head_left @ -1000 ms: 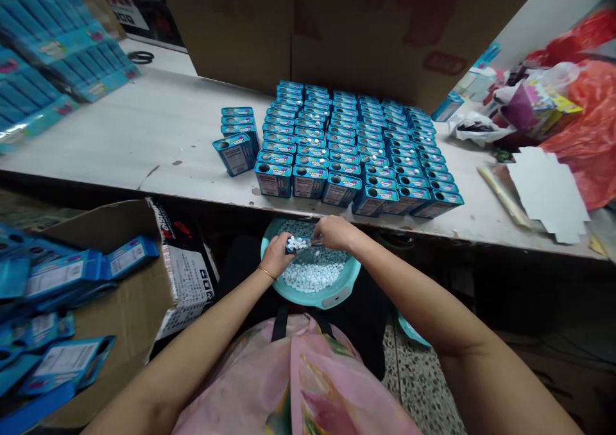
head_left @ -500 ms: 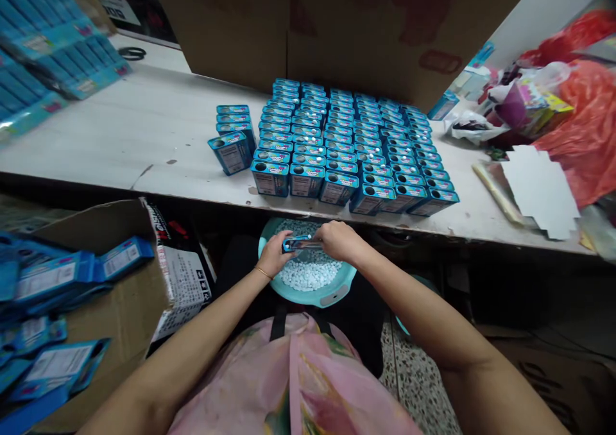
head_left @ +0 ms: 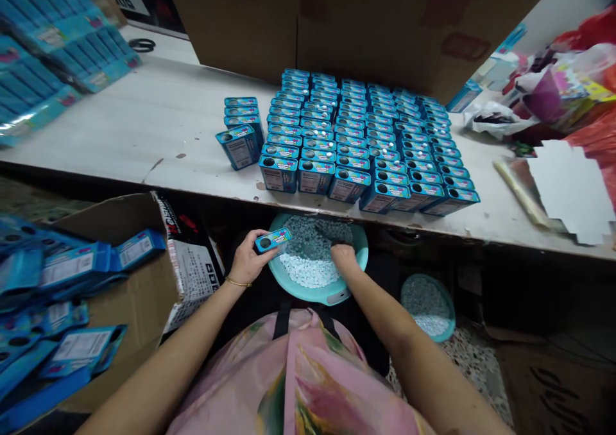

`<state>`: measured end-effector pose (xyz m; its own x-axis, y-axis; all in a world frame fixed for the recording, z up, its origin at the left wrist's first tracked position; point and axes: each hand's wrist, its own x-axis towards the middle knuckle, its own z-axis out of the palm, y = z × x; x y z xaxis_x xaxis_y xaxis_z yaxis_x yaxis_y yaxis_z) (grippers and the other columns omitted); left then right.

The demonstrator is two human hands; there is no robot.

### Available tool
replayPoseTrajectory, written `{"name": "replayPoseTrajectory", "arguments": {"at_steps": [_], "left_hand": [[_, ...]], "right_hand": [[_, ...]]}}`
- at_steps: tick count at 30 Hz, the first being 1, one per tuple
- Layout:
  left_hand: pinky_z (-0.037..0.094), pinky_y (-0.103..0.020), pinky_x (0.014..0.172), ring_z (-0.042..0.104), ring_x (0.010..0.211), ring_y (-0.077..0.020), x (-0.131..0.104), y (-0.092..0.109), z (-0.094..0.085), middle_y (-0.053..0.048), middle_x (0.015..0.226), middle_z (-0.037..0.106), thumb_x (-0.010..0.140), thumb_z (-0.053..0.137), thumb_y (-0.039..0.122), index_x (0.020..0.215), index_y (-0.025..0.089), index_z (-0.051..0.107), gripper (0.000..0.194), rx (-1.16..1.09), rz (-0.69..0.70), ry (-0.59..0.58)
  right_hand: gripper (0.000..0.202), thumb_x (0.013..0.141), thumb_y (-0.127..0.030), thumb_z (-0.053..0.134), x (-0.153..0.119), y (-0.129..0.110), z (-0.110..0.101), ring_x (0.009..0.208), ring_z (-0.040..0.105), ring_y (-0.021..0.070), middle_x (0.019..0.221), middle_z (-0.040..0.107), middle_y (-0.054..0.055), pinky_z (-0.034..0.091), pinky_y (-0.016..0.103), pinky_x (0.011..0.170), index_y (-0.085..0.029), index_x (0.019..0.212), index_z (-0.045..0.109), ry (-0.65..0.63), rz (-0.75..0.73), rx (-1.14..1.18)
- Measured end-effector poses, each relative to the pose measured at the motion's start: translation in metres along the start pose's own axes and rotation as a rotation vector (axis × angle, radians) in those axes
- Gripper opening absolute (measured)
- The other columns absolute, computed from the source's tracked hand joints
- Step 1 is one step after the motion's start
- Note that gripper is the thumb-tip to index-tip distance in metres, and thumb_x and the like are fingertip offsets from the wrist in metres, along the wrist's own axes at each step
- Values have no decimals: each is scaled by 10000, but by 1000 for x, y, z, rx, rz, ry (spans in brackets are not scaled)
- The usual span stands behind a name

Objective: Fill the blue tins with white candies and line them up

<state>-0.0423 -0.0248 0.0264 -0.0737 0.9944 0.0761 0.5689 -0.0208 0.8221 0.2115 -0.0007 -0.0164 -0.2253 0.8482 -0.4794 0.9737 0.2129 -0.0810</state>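
My left hand (head_left: 248,258) grips a small blue box (head_left: 273,239) at the left rim of a turquoise basin (head_left: 323,299); the box's top face, with a dark round spot, is turned up. Pale blue pellets (head_left: 308,269) fill the basin. Over its right side, my right hand (head_left: 342,255) is closed round a dark tool, perhaps a scoop, whose end reaches into the pellets in shadow. Behind the basin, rows of upright blue boxes (head_left: 351,143) stand on the white table (head_left: 183,133), with a few more boxes (head_left: 240,145) just left of them.
At the left is a cardboard carton (head_left: 139,307) of flat blue boxes, with wrapped blue packs (head_left: 62,43) above it. A large cardboard box (head_left: 366,31) stands behind the rows. Plastic bags (head_left: 500,120) and white card (head_left: 570,188) lie right. A second basin (head_left: 428,307) is below.
My left hand has moved left and turned the box's top upward. My right hand has drawn away from the box and lowered into the basin. The view has shifted slightly, showing the second basin.
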Motion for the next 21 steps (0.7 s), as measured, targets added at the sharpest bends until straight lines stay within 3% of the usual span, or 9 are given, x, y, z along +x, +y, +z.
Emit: {"name": "replayPoseTrajectory", "arguments": {"at_steps": [5, 8, 11, 15, 21], "left_hand": [[444, -272, 726, 558, 757, -148, -3, -12, 7, -10, 836, 607, 600, 635, 429, 980, 167, 541, 471, -51, -45, -34], [445, -282, 738, 558, 760, -151, -2, -11, 8, -15, 836, 611, 611, 626, 430, 987, 161, 545, 469, -80, -42, -46], [448, -286, 741, 558, 759, -154, 2, -10, 6, -16, 836, 609, 611, 624, 431, 989, 155, 542, 475, -92, -35, -34], [447, -284, 759, 559, 784, -156, 9, -10, 9, -23, 863, 607, 618, 626, 415, 1001, 153, 535, 473, -113, -12, -24], [444, -294, 782, 573, 808, -164, 14, -9, 31, -24, 896, 615, 639, 613, 368, 1018, 173, 540, 432, -100, 46, -92]], "right_hand": [[305, 807, -111, 382, 3, -25, 37, 898, 566, 220, 956, 631, 128, 397, 284, 773, -155, 966, 638, -43, -110, 144], [314, 732, -85, 471, 7, -22, 50, 901, 570, 196, 949, 650, 78, 394, 244, 781, -201, 958, 655, -115, -124, 269], [365, 655, -49, 492, 9, -8, 49, 894, 570, 164, 935, 663, 22, 399, 199, 757, -218, 921, 674, -130, -193, 462], [369, 654, -68, 457, -4, 15, 25, 838, 570, 139, 888, 666, -7, 401, 187, 724, -202, 919, 677, -86, -259, 541], [353, 685, -109, 433, -38, 34, -46, 729, 553, 117, 789, 640, -4, 384, 187, 640, -205, 919, 679, 42, -372, 666]]}}
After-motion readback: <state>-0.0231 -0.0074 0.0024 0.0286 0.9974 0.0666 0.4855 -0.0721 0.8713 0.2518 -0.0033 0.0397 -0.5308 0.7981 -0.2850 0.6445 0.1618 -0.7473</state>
